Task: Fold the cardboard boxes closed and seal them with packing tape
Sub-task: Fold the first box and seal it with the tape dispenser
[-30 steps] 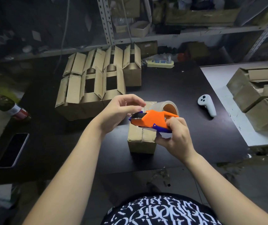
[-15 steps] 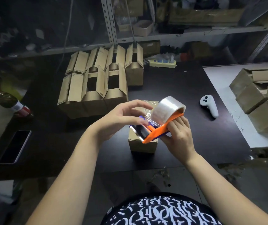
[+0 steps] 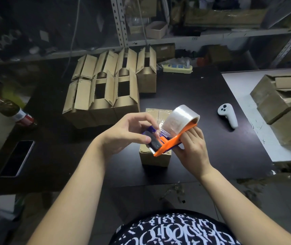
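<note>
Now, over the closed box (image 3: 154, 157), our R hand (image 3: 192, 147) grips the tape dispenser (image 3: 174, 140) upturned so L hand (image 3: 127, 131) pinches its tape end (image 3: 160, 125).

Dim room, light from above on the centre; shelves (image 3: 211, 32) and left side sink into shadow. Wide-angle bending at edges. Mostly sharp, slight softness.

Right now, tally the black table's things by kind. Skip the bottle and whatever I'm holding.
Open cardboard boxes: 7
Closed cardboard box: 1
White controller: 1
Power strip: 1
Phone: 1
Total: 11
</note>
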